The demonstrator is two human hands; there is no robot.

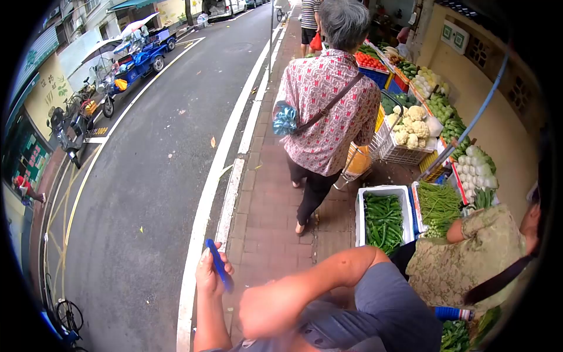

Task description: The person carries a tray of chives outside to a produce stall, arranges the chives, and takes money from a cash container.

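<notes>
My left hand (213, 271) is raised at the lower middle, its fingers closed around a slim blue object (217, 261) seen nearly edge-on; its exact kind does not show. My right forearm (328, 276) bends across my body from the right. Close to my chest, my right hand (267, 312) is smeared by motion, so its fingers cannot be made out. The two hands are apart, the right one lower and nearer to me.
Ahead on the brick pavement (270, 205) stands a person in a patterned shirt (328, 111) beside a wire cart (358, 161). Along the right are green peppers (384, 220), long beans (438, 202), cauliflower (410, 126) and another person (469, 258). Left lies a road (158, 176) with parked vehicles.
</notes>
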